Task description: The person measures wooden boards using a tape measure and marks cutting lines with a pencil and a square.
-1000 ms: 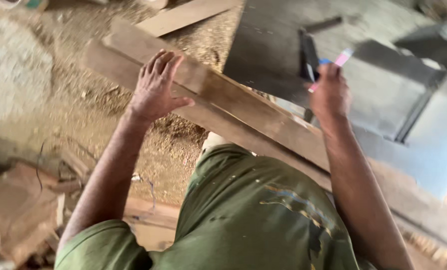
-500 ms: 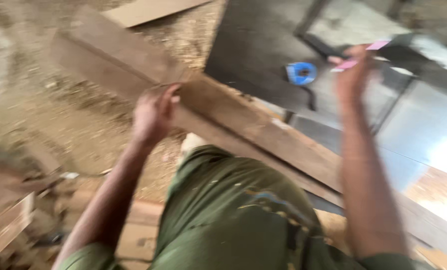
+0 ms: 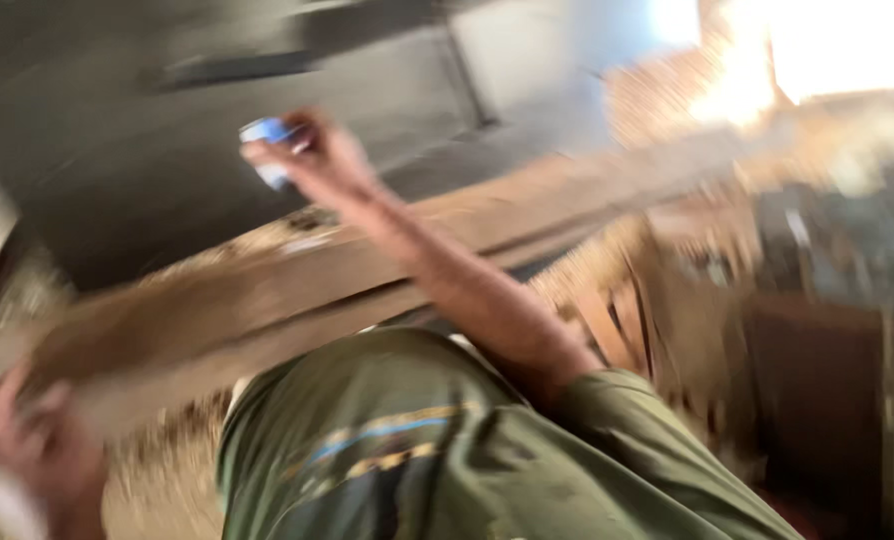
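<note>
Shirt (image 3: 407,450), green, nearest camera, heavy blur throughout. Left hand (image 3: 37,445) low at frame edge, grip wrapped on end of plank (image 3: 297,285). Plank runs across above shirt, tilted up toward right. Right hand (image 3: 312,155) raised beyond plank, grip closed around small blue object (image 3: 265,130). Grey counter (image 3: 167,160) behind.

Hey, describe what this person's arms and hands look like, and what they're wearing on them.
Both hands, the left hand and the right hand, are bare, without gloves. The forearms are uncovered; a short olive-green sleeve ends at the right upper arm. The picture is too blurred to show rings or a watch.
</note>
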